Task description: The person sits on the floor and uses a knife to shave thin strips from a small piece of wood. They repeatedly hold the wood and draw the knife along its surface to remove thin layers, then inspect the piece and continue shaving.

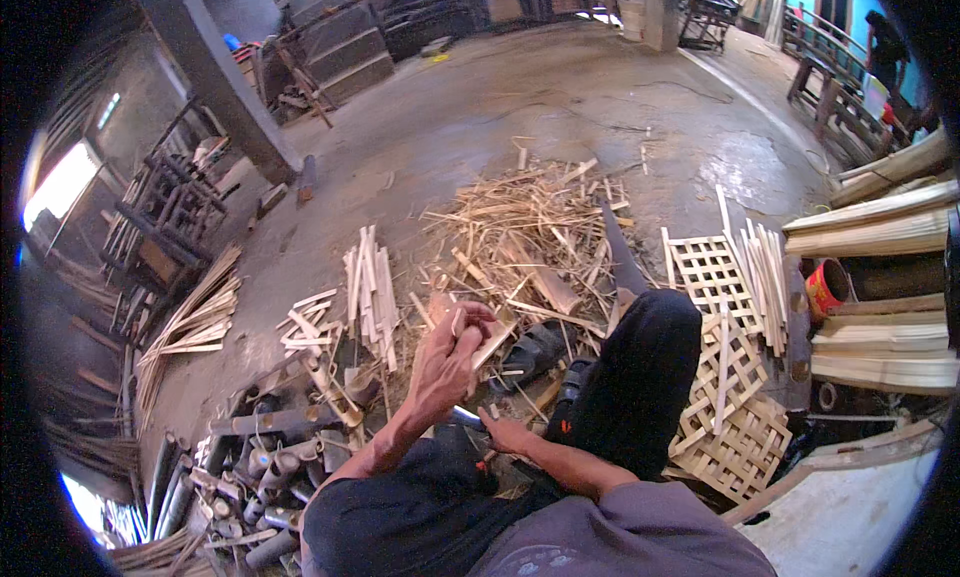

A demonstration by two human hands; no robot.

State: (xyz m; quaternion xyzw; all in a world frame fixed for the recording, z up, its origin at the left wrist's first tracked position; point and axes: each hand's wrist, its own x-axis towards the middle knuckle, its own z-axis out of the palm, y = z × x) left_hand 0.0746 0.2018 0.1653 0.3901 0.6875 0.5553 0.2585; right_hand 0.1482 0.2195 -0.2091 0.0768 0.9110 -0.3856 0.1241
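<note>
Near the middle of the view, in front of the seated person, a pale strip (492, 345) slants out of the left hand (455, 355). The left fingers are curled inward and clamped on the strip. Below and slightly right, the right hand (505, 434) is closed on a knife (464, 415); its bright blade points up and left toward the left wrist, and its handle is mostly hidden by the fingers. The knife appears apart from the strip.

Just right of the strip is a dark shoe (532, 355), beside the bent right knee (660, 322). Beyond the hands, a heap of shavings (525, 207) covers the floor (440, 107), with a dark blade (621, 247) at its right edge.

Left of the hands lie a bundle of sticks (372, 292) and, farther left, a few short sticks (308, 322). Nearer the body, bamboo tubes (270, 464) are piled beside the left leg. To the right, woven lattices (735, 447) overlap, a loose slat (722, 367) resting across them. Past these, a red tin (825, 289) lies tilted near split bamboo (885, 352). At upper left stands a leaning post (225, 87); at upper right, a bench (835, 87).
</note>
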